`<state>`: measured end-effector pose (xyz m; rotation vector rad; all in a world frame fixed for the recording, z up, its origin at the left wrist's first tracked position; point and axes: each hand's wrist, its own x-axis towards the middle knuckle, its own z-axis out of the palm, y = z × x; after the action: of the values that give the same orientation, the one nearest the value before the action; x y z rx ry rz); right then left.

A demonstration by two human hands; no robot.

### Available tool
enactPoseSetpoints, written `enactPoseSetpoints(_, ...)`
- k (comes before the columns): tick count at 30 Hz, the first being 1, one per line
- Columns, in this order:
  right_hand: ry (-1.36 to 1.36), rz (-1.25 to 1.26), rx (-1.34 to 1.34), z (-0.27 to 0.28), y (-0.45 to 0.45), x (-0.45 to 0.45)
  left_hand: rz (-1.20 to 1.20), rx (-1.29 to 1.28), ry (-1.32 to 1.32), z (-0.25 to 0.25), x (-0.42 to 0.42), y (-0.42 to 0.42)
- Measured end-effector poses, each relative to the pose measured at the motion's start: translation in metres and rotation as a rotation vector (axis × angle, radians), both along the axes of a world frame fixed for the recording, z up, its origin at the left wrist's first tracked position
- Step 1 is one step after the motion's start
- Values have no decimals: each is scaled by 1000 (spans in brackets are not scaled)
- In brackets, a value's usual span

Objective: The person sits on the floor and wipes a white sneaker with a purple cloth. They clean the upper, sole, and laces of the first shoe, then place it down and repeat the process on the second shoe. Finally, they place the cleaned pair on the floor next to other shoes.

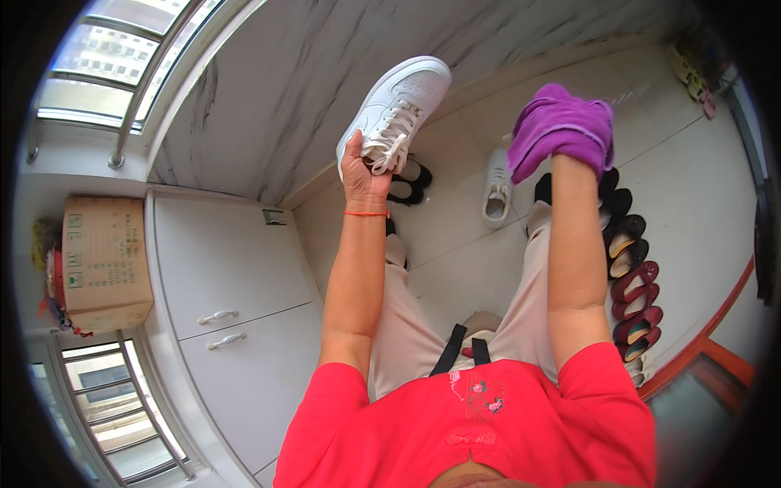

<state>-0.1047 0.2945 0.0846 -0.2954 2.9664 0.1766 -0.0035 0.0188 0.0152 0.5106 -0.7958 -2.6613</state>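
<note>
A white lace-up sneaker [390,113] is raised before me, its toe pointing away and slightly right. My left hand [360,174] grips it at the heel end, thumb along the outer side; the other fingers are hidden behind the shoe. A purple cloth [561,131] is wrapped over my right hand, which it covers completely, so the fingers cannot be seen. Apart from the sneaker, the cloth hangs off to the right. Below, on the tiled floor, stands another white lace-up sneaker [497,189], partly hidden by the cloth.
Black flat shoes [412,180] stand near the marbled wall [274,91]. A row of dark and maroon shoes [634,290] lines the floor at right. White cabinets [238,262] with handles are on the left, with a cardboard box [107,256] bearing printing above them. Barred windows [97,73] lie beyond.
</note>
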Motion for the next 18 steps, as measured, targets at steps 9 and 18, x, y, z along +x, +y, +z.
enactPoseSetpoints(9,470,-109,-370,-8,-62,4,112,230,321,19,-8,-9)
enactPoseSetpoints(18,431,661,-515,-28,-132,36,210,-446,-42,14,3,13)
